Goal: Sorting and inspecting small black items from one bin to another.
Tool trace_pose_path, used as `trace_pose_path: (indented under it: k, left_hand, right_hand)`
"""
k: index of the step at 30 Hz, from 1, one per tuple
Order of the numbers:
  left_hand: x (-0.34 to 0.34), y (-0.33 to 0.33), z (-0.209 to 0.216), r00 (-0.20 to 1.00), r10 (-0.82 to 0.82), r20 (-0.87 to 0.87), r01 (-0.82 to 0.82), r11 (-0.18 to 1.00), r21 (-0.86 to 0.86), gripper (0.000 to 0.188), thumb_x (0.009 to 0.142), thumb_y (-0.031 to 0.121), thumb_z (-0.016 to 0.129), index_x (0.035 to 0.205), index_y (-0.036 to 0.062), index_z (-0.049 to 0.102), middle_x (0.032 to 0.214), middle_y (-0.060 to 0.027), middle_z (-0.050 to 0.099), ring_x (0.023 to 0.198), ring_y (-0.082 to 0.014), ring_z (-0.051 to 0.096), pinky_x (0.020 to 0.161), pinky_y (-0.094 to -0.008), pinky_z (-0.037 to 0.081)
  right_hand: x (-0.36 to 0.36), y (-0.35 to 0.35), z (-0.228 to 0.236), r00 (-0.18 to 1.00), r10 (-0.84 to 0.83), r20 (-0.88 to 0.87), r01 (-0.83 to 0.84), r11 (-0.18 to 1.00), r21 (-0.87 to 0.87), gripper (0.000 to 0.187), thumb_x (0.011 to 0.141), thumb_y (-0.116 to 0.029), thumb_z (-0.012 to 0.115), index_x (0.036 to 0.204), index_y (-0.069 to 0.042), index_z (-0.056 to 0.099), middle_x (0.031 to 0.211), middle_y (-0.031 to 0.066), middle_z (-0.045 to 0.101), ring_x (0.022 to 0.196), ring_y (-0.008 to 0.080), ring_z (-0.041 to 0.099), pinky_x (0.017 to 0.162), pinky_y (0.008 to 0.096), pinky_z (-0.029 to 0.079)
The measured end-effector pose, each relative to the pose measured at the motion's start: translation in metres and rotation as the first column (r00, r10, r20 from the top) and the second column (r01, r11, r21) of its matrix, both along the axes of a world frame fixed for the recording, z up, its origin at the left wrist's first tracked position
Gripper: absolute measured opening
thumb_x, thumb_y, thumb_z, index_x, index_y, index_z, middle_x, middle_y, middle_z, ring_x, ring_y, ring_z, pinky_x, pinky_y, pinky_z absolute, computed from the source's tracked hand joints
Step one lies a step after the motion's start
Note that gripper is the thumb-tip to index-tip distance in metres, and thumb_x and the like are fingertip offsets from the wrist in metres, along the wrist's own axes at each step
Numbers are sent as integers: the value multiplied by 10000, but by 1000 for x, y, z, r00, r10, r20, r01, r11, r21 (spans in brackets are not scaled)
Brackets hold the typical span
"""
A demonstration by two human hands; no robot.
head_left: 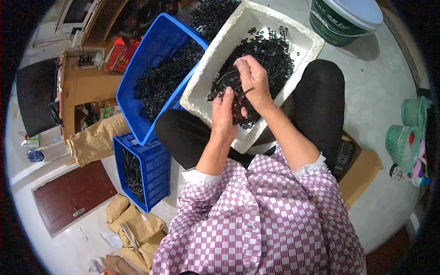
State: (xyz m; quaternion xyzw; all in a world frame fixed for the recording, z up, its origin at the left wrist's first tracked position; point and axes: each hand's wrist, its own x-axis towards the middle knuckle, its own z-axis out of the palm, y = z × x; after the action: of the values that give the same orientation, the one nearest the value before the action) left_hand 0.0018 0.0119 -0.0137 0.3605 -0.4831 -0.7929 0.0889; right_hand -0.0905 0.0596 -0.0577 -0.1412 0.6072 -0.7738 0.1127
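Observation:
A white foam box (197,87) sits tilted between my knees, filled with a heap of small black parts (275,52). Over this heap are both my hands, close together. My right hand (255,82) is closed, thumb and forefinger pinching a thin dark strand that runs toward my left hand. Near the heel of the same hand, a short dark strip (249,90) sticks out. My left hand (223,112) is curled with its thumb raised; its fingers are partly hidden in shadow, and what lies in them cannot be made out.
Left of the foam box leans a large blue bin (130,87) of black parts, above a smaller blue crate (158,176) holding more. A dark green bucket (339,23) stands at the far right. Green baskets (398,146) and an open cardboard box (364,176) are on the right.

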Motion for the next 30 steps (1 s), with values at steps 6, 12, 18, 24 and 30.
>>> trace_pose_path:
  k: [6, 12, 18, 24, 30]
  left_hand:
    - [1, -1, 4, 990, -106, 91, 103, 994, 36, 182, 896, 269, 487, 836, 97, 487, 659, -10, 514, 469, -100, 477, 402, -224, 403]
    - [5, -9, 9, 970, -168, 177, 169, 986, 7, 161, 904, 254, 473, 848, 104, 491, 680, -11, 518, 460, -88, 434, 397, -213, 365]
    - [10, -20, 15, 946, -220, 238, 244, 967, -78, 165, 902, 259, 476, 860, 100, 490, 678, -10, 515, 450, -85, 423, 397, -212, 362]
    - [34, -33, 27, 947, -195, 256, 204, 979, -12, 190, 900, 277, 478, 864, 91, 487, 674, -11, 513, 451, -98, 453, 405, -216, 386]
    - [29, -34, 8, 994, -14, 107, 24, 996, -85, 221, 905, 289, 466, 855, 75, 487, 673, -11, 517, 454, -108, 476, 407, -220, 400]
  right_hand:
    - [-11, 0, -15, 994, -104, 26, 103, 994, 21, 218, 897, -238, 495, 779, -62, 548, 597, -50, 432, 517, 24, 409, 449, 166, 333]
    - [-6, 4, -8, 867, 103, 487, -25, 986, -162, 203, 884, -257, 509, 787, -84, 552, 575, -52, 430, 467, 27, 407, 412, 174, 335]
    - [-6, 5, -12, 904, 141, 404, -69, 980, -187, 212, 888, -254, 499, 796, -67, 538, 534, -51, 389, 425, 36, 366, 389, 180, 310]
    - [-28, 16, -19, 776, 216, 592, 65, 908, -415, 212, 896, -237, 483, 844, -34, 512, 574, -36, 394, 424, 55, 338, 393, 183, 283]
    - [1, 9, 20, 565, 488, 666, -242, 869, -432, 217, 898, -249, 486, 905, -33, 498, 658, -30, 437, 525, 45, 382, 447, 170, 294]
